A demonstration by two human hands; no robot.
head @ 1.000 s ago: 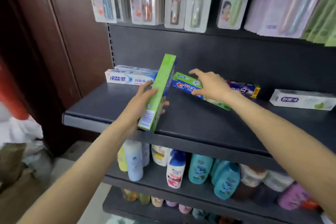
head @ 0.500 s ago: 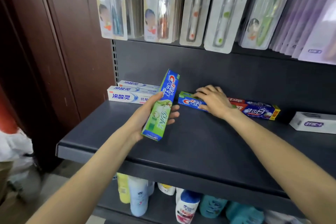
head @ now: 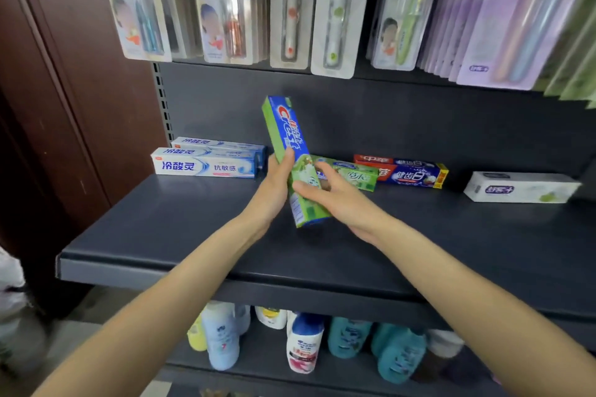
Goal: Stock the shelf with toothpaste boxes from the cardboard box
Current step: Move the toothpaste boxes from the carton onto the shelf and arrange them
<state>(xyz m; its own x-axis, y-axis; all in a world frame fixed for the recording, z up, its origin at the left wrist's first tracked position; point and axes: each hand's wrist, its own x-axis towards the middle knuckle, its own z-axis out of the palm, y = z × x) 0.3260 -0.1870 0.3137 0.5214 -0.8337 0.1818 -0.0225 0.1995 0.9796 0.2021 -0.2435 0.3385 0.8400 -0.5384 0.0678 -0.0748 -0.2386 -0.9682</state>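
The left hand grips the green box from its left side, thumb laid up the printed front, fingers wrapped behind. The right hand meets the same box from the right, fingers curled over its lower half, so both hands hold it. The box stands nearly upright and tilted, its top leaning left, its lower end just above the shelf.

Directly behind the green box lies its twin, flat against the back panel; right of that a red-and-blue box, and farther right a white one. Left of the green box sit two white-and-blue boxes, one behind the other.

The step appears to be laying the box down with its match. Done well, the right hand turns the long axis level, logo facing front, then slides it flush in front of the twin. Whether the bottom corner already touches the shelf is hard to tell. The supply carton is out of view.
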